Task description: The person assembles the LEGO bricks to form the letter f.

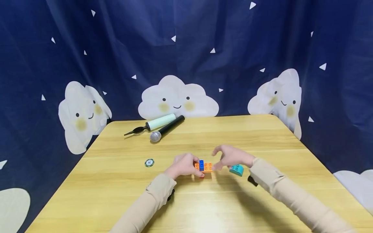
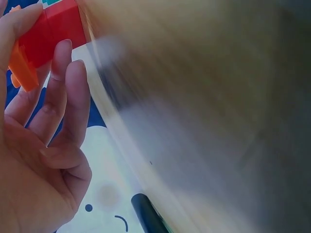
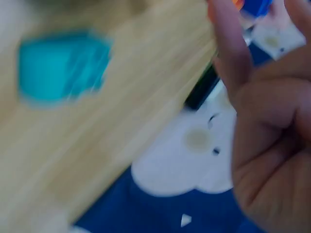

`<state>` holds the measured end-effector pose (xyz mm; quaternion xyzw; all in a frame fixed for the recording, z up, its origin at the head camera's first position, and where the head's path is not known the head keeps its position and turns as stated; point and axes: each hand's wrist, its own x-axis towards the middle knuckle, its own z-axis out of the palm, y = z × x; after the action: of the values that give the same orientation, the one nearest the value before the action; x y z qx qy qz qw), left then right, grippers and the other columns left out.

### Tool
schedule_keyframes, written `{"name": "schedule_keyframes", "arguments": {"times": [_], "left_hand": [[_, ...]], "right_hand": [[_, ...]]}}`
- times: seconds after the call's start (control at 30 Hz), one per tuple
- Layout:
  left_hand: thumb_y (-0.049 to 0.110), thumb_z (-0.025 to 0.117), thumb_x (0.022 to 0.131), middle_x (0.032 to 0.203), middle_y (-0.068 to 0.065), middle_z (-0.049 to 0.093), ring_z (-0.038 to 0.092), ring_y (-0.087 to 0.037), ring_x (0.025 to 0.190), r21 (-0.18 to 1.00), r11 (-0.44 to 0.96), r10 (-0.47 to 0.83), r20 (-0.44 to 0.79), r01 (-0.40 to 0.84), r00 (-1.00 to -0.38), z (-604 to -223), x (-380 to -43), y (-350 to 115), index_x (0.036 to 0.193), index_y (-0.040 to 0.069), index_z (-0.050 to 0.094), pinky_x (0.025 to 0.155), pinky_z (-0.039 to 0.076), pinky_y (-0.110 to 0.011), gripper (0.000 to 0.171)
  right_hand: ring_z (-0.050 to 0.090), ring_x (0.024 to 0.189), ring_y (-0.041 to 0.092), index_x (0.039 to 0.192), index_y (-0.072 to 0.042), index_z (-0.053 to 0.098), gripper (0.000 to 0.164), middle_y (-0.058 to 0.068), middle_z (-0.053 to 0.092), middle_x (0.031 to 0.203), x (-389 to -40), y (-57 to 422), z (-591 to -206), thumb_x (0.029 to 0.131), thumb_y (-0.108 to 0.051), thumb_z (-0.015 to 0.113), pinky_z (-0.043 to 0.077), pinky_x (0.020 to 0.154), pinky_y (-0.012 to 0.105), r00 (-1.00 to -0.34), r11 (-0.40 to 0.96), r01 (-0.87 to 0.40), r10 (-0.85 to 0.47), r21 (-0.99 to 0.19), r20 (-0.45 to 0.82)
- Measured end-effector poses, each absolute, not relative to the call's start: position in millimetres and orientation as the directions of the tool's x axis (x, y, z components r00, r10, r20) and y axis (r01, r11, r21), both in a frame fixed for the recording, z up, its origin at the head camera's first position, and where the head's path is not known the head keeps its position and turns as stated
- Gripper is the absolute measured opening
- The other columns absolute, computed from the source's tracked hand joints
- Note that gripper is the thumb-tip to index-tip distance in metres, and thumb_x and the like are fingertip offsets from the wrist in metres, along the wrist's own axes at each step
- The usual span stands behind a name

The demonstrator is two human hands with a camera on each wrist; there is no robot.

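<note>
In the head view my left hand (image 1: 184, 165) grips the left end of a small stack of toy building bricks. An orange brick (image 1: 208, 167) with studs lies along its top, a blue brick (image 1: 201, 165) stands on that, and red bricks (image 2: 53, 29) show underneath. In the left wrist view the thumb and fingertips press on the red sides, with a sliver of teal at the top edge. My right hand (image 1: 233, 156) is at the stack's right end, a lower fingertip right at the orange brick, index finger raised apart. A loose teal curved brick (image 1: 237, 170) lies beneath the right wrist.
A poker chip (image 1: 149, 162) lies left of the hands on the wooden table (image 1: 116, 194). Farther back are a black microphone (image 1: 169, 127) and a pale green hand pump (image 1: 160, 122). A dark blue curtain (image 1: 198, 58) with clouds hangs behind.
</note>
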<state>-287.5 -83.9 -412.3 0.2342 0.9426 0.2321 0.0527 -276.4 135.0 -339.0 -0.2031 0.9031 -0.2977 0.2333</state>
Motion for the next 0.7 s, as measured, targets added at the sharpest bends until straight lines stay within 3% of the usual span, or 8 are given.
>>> {"name": "schedule_keyframes", "arguments": {"times": [0.07,0.2,0.3,0.47,0.7], "left_hand": [[0.051,0.083,0.062,0.059,0.017,0.055,0.047,-0.005,0.059,0.453,0.793,0.452,0.009,0.407,-0.892,-411,-287,-84,0.075,0.028,0.066,0.06,0.035,-0.026,0.031],[0.051,0.083,0.061,0.059,0.016,0.053,0.046,-0.005,0.059,0.439,0.803,0.442,0.015,0.404,-0.897,-408,-286,-84,0.075,0.028,0.066,0.06,0.034,-0.026,0.032],[0.052,0.083,0.061,0.059,0.017,0.054,0.046,-0.005,0.059,0.434,0.809,0.438,0.007,0.398,-0.899,-409,-286,-84,0.075,0.029,0.066,0.06,0.034,-0.026,0.032],[0.052,0.083,0.062,0.059,0.016,0.054,0.046,-0.005,0.059,0.429,0.813,0.435,0.005,0.395,-0.9,-410,-284,-84,0.075,0.029,0.067,0.06,0.034,-0.027,0.031],[0.052,0.083,0.062,0.057,0.018,0.053,0.045,-0.004,0.057,0.419,0.812,0.444,0.009,0.406,-0.896,-411,-282,-82,0.071,0.03,0.065,0.06,0.033,-0.025,0.03]], "right_hand": [[0.044,0.042,0.008,0.124,0.008,0.049,0.061,0.007,0.068,0.068,-278,147,-331,0.08,-0.023,0.077,0.037,0.045,0.022,-0.795,0.786,-0.241,-0.496,-0.569,-0.35],[0.044,0.038,0.005,0.079,0.0,0.06,0.026,0.002,0.058,0.049,-280,165,-331,0.081,-0.02,0.076,0.026,0.041,0.017,-0.79,0.883,-0.21,-0.406,-0.42,-0.459],[0.042,0.036,0.004,0.063,-0.008,0.054,0.031,0.002,0.056,0.046,-278,175,-345,0.083,-0.019,0.075,0.02,0.039,0.015,-0.787,0.906,-0.139,-0.346,-0.399,-0.511],[0.047,0.04,0.006,0.092,-0.003,0.048,0.023,0.009,0.061,0.066,-274,184,-370,0.088,-0.011,0.068,0.024,0.039,0.013,-0.795,0.848,-0.033,-0.343,-0.529,-0.5],[0.047,0.041,0.006,0.101,-0.004,0.048,0.021,0.01,0.063,0.067,-276,178,-371,0.089,-0.006,0.065,0.025,0.039,0.014,-0.811,0.845,-0.085,-0.367,-0.528,-0.456]]}}
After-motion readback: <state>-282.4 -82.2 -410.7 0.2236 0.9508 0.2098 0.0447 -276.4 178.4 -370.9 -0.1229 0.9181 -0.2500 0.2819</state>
